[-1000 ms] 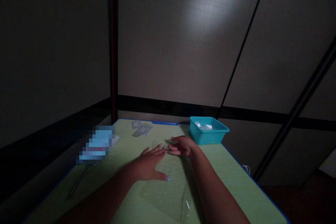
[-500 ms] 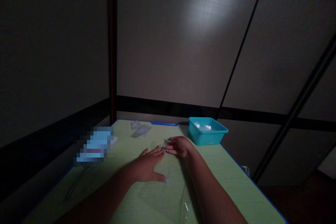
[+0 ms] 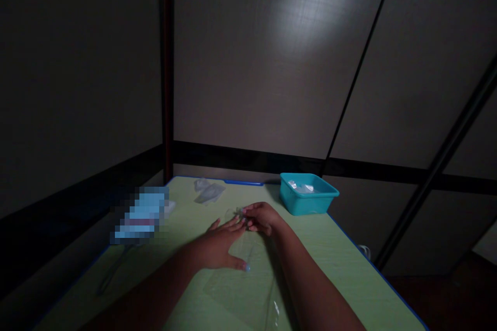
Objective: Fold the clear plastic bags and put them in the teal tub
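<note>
The left hand lies flat, fingers spread, at the clear plastic sheet, lower centre. The right hand pinches its far end, seemingly bunched in poor light; the near part remains flat.

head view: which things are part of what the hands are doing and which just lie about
In use:
clear plastic sheet
left hand, spread over it
right hand, seemingly pinching its crumpled far end

Probably just lying about:
turquoise basket
shiny plastic inside it
crumpled whitish plastic
blurred blue item
</note>
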`<state>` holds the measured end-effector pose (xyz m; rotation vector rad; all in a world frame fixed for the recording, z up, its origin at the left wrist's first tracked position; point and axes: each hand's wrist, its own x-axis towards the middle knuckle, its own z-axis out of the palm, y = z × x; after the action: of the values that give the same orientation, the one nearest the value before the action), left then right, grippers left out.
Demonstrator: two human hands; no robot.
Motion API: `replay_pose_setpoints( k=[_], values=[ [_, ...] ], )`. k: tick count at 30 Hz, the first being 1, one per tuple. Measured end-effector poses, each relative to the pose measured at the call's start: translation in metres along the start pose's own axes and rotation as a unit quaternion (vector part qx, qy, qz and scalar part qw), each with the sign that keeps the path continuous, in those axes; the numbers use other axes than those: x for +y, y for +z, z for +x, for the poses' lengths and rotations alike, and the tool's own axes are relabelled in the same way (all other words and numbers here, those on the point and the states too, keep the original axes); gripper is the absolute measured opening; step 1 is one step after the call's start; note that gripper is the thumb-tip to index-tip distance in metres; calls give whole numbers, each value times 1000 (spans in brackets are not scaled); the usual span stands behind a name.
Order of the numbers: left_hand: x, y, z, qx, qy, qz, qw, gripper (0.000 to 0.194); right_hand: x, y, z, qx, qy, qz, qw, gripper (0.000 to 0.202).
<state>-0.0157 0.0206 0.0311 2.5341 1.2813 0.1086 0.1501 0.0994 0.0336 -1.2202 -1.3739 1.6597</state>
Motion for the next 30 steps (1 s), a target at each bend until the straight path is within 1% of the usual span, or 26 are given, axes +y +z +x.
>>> replay_pose_setpoints(
  k=[3,7,13,16,21,27,30],
  values=[
    [0,0,-1,4,6,-1,1000,93,2,5,2,13,-24,-19,999,8],
    [-1,1,-1,8,7,-7,1000,93,5,9,4,40,-65,-40,996,17],
    [-2,2,-2,7,5,-7,1000,98,5,0,10,107,-133,-55,984,21],
    [-1,1,-3,2,2,-4,1000,101,3,-5,13,153,-171,-64,971,22],
    [-1,0,-5,7,-9,4,1000,97,6,-11,19,213,-228,-85,946,15],
    [1,-3,-5,7,-5,6,1000,94,9,-15,21,223,-274,-129,927,11],
    [3,-4,-5,15,1,3,1000,94,1,-17,14,240,-318,-170,901,7]
  ],
)
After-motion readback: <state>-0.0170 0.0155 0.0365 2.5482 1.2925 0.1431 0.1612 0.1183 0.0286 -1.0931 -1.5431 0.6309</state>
